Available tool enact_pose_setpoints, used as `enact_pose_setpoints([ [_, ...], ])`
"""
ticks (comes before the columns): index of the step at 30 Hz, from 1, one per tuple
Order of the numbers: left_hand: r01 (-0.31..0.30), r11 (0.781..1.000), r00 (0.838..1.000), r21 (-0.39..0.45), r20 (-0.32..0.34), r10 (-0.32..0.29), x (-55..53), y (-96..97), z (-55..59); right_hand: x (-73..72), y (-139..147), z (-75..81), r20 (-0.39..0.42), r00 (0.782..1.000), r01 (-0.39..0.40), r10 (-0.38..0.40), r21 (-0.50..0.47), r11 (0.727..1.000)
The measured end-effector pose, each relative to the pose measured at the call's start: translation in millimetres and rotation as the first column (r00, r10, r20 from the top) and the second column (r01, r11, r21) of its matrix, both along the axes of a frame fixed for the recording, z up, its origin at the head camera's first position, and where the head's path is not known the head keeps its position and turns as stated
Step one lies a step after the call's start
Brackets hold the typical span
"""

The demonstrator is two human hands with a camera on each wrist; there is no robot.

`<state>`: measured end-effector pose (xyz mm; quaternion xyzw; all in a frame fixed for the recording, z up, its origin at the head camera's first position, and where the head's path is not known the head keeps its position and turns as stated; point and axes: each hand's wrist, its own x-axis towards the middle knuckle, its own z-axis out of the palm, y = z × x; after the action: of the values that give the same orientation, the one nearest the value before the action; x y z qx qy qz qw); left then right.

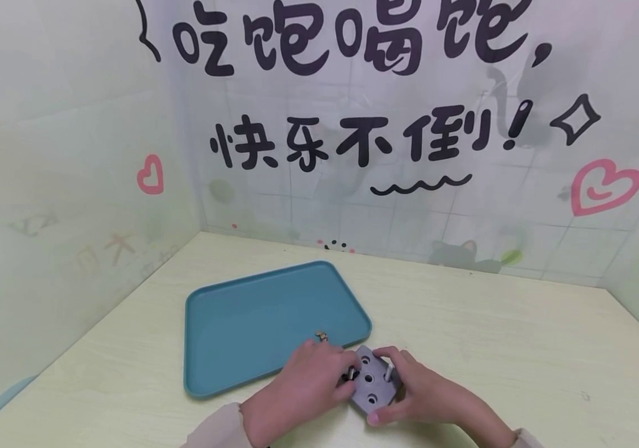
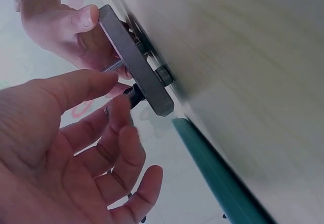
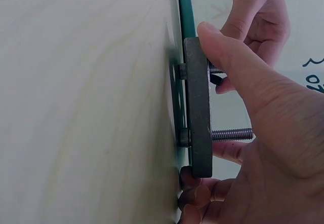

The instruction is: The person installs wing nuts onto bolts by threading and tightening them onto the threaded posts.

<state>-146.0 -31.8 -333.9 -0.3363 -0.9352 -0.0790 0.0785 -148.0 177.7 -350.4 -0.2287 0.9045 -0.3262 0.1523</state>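
A grey metal plate (image 1: 383, 387) with several holes is held by its edges in my right hand (image 1: 431, 389), thumb on the near edge and fingers on the far one. Two bolts pass through it; their heads show on the underside, close over the table, and a bare threaded shank (image 3: 232, 134) stands out of the upper face. On the other bolt sits a small black nut (image 2: 133, 95), wing-like in outline. My left hand (image 1: 310, 379) pinches this nut between thumb and forefinger, the other fingers loosely curled in the left wrist view (image 2: 76, 148).
A blue-green tray (image 1: 252, 317) lies left of the plate, its near right corner close to my hands. Small brass-coloured pieces (image 1: 321, 336) lie in it, just beyond my left hand. Printed wall sheets (image 1: 353, 211) enclose the pale wooden table (image 1: 521, 348) at the back and sides.
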Motion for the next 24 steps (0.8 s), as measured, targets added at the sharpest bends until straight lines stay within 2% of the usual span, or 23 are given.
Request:
enact_pose_setpoints([
  [13,-0.002,0.999,0.999,-0.034,-0.055,0.0,0.4,0.2,-0.4,-0.3,0.6,0.4,-0.006,1.0,-0.003,0.003,0.006,1.0],
  [24,0.021,0.998,0.995,-0.06,-0.1,-0.027,1.3,-0.6,-1.9,0.3,0.9,-0.4,-0.022,1.0,-0.009,0.009,0.01,1.0],
])
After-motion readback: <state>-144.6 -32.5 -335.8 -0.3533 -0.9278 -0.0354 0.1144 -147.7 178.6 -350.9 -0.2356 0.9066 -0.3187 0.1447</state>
